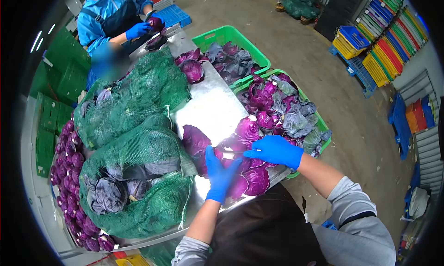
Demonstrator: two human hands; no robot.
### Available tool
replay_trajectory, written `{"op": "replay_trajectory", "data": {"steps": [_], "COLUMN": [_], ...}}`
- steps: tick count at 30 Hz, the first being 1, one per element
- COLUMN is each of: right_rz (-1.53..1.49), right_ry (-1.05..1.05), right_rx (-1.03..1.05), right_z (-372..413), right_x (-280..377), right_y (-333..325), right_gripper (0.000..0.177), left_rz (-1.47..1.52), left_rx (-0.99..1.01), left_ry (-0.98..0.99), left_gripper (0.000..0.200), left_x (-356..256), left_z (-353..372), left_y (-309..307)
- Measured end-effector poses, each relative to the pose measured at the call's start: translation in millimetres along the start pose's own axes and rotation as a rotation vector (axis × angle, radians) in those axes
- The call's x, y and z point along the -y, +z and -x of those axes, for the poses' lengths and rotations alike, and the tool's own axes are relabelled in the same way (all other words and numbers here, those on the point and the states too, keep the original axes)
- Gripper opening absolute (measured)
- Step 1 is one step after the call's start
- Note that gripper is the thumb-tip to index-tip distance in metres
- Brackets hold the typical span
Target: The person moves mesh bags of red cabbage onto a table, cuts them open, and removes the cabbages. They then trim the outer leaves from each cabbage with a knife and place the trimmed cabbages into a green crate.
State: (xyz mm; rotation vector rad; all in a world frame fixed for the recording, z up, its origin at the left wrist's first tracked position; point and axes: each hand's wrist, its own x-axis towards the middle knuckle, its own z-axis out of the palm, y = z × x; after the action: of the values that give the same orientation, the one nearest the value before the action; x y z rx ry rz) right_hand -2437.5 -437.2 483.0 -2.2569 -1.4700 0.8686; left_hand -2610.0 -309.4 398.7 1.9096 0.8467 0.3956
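My right hand [277,151], in a blue glove, is closed round a knife whose thin blade [231,151] points left. My left hand [219,174], gloved alike, has thumb and fingers round a red cabbage [226,161], which is blurred and partly hidden. The blade lies over this cabbage. Loose purple leaves [256,180] lie on the metal table beside my hands, and a large dark leaf [195,140] is just beyond my left hand.
Green mesh sacks [134,99] of cabbages cover the table's left side, with peeled cabbages [69,173] heaped beyond. Green crates [263,62] of leaves stand along the right edge. A co-worker [108,23] across the table holds a cabbage [155,24]. Stacked crates [386,51] stand far right.
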Motion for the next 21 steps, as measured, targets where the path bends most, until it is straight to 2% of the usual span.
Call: {"op": "replay_trajectory", "data": {"steps": [8, 13, 15, 16, 18, 19, 20, 21], "right_rz": [0.069, 0.006, -0.614, -0.708, -0.197, -0.019, -0.051, -0.108], "right_ry": [-0.005, 0.028, 0.042, 0.015, -0.103, -0.381, -0.183, -0.206], "right_rx": [0.099, 0.097, 0.008, 0.085, 0.098, -0.046, -0.087, -0.044], "right_z": [-12.6, -32.9, -38.7, -39.6, -61.6, -77.4, -80.1, -89.2], "right_x": [-17.2, -13.5, -1.8, 7.8, 2.1, -25.1, -17.9, -18.9], "right_y": [-9.5, -10.3, -18.0, -28.1, -9.5, 20.9, 28.9, 38.1], "right_gripper": [0.054, 0.053, 0.047, 0.04, 0.034, 0.039, 0.048, 0.056], "left_rz": [-0.057, -0.141, -0.11, -0.081, -0.038, -0.047, -0.056, -0.064], "left_rx": [0.004, -0.037, -0.028, -0.015, -0.023, -0.023, -0.027, -0.026], "left_ry": [-0.003, 0.081, 0.063, 0.045, 0.03, 0.053, 0.071, 0.067], "left_gripper": [0.107, 0.104, 0.105, 0.107, 0.106, 0.106, 0.106, 0.107], "left_x": [4.8, 5.2, 5.5, 4.0, -1.0, -1.6, 2.0, 1.4], "left_z": [-0.7, 3.9, 5.5, 5.8, 8.5, 7.4, 7.7, 7.5], "left_y": [1.8, 2.3, 2.8, 2.1, 1.0, 0.5, 1.4, 1.5]}}
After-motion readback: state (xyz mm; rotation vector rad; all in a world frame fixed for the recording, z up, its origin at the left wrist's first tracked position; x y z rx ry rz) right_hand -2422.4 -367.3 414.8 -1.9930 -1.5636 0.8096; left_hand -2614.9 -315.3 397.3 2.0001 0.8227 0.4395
